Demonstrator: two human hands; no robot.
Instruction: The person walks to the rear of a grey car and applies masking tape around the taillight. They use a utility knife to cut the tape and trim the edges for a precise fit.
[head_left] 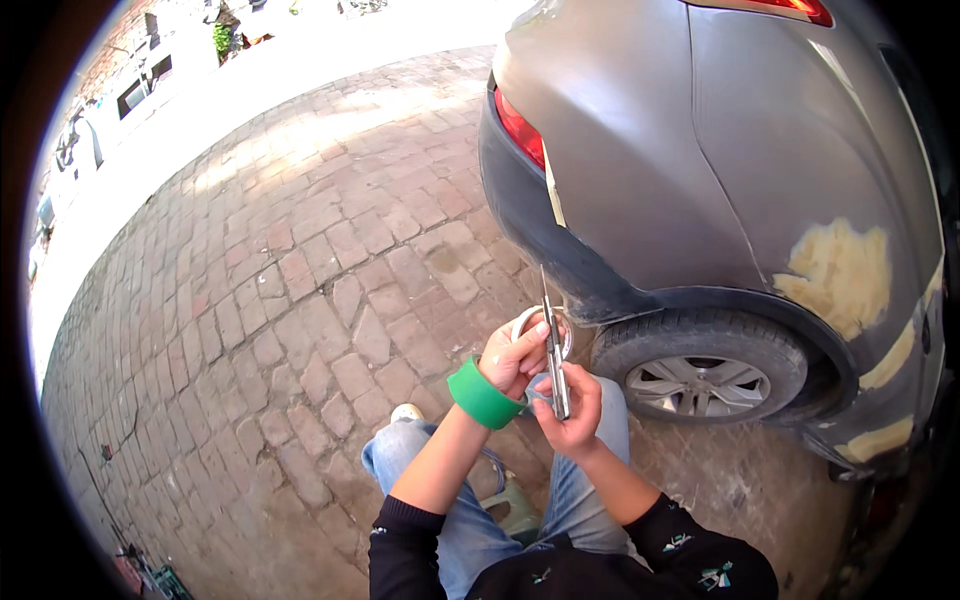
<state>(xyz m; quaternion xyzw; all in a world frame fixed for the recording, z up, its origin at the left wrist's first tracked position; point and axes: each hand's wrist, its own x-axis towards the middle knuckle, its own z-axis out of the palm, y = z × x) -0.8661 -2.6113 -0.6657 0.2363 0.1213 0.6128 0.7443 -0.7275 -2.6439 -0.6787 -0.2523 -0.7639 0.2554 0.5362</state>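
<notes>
My left hand [512, 358] is closed around a pale roll of tape [568, 338], its thumb lying against a slim utility knife [555, 362]. The knife stands nearly upright in the picture, with a thin pointed tip at its far end. Lower down, the fingers of my right hand [572, 412] pinch the knife's near end. A wide green band [484, 394] circles my left wrist. Both hands are above my knees, just left of the car's rear wheel [700, 370]. The fingers of my left hand are partly hidden behind the knife.
A grey car [640, 120] fills the right side, with sanded, filler-coloured patches [838, 278] near the wheel arch. A strip of tape [556, 198] hangs by its tail light [520, 128]. Below my hands, a greenish object [516, 510] is between my legs. Brick paving [250, 330] spreads left.
</notes>
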